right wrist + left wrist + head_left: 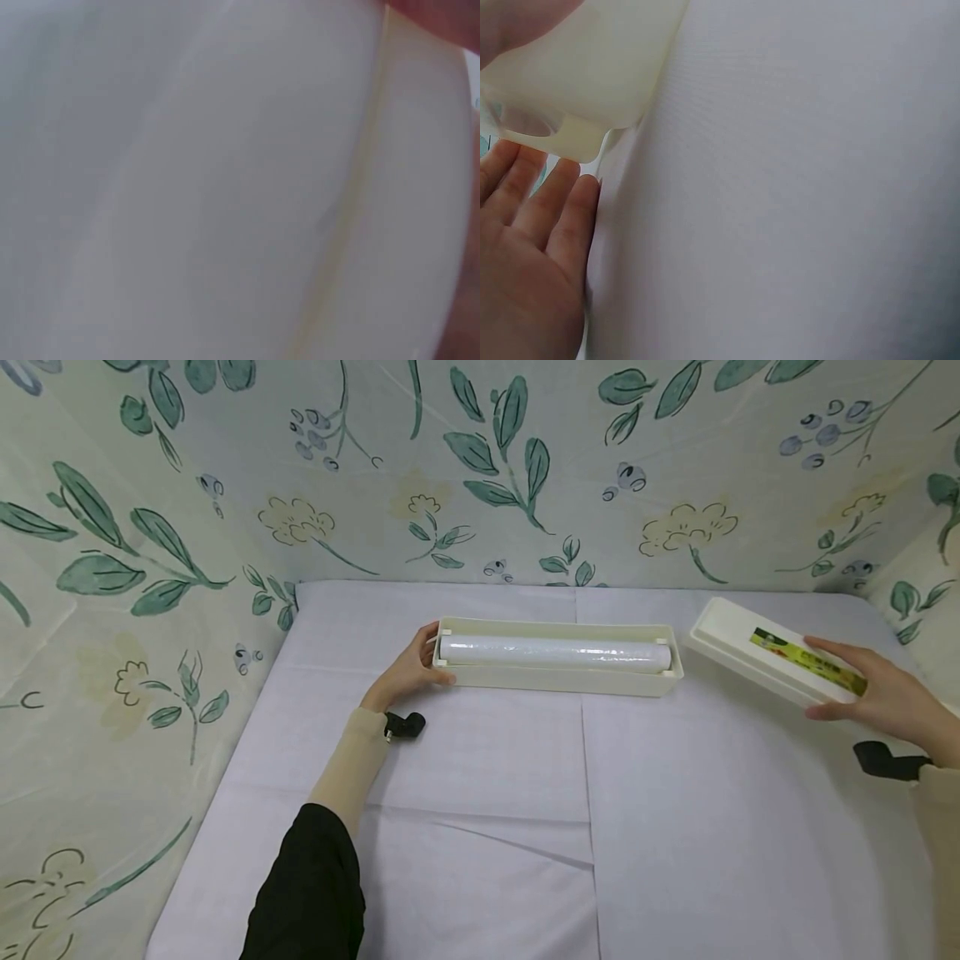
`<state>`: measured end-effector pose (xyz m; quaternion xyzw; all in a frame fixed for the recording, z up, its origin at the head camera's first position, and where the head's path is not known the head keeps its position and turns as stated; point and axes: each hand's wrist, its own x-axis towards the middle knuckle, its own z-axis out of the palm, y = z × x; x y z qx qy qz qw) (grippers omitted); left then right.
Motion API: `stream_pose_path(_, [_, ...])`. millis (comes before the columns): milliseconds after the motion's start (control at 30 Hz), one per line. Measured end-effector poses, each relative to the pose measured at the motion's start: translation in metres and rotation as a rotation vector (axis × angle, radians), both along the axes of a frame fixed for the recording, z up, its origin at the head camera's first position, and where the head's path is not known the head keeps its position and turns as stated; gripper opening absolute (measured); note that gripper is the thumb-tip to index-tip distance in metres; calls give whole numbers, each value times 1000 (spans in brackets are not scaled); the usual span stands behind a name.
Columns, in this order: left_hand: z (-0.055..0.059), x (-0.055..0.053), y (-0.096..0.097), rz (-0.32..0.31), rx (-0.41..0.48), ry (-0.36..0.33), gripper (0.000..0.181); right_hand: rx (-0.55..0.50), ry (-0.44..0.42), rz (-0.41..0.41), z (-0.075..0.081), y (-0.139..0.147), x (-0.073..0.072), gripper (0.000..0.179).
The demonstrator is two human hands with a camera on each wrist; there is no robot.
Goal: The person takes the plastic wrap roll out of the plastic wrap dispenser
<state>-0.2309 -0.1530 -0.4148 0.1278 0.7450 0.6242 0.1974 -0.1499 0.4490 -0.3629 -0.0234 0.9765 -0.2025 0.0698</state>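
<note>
A long cream plastic dispenser box (555, 682) lies on the table with its top off. Inside it sits a roll of cling film (555, 652), shiny and whitish. My left hand (411, 668) grips the box's left end, thumb at the front wall and fingers at the end and back. In the left wrist view, the fingertips (562, 172) touch the end of the box (592, 67). To the right, my right hand (888, 693) holds the white lid (757, 672), tilted, with its yellow-green label (806, 660) facing up. The lid (262, 187) fills most of the right wrist view.
A white cloth with fold creases covers the table (480, 860). Behind and to the left hangs a curtain (375, 468) printed with leaves and flowers. Black wrist mounts (405, 725) sit on both forearms.
</note>
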Motion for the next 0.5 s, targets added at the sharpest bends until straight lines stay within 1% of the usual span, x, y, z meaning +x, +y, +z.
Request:
stream_pose_path(233, [-1,0,-1,-11,25,6,101,-6,-28,-10,-6,6,1,110])
stream_pose_path(333, [-4,-2,-1,-12,33,6,101,-17,-17,-1,-11,7,1,112])
stream_pose_path(500, [-23,-12,-4,-9,43,22,102,-31,10,30,-20,8,0,113])
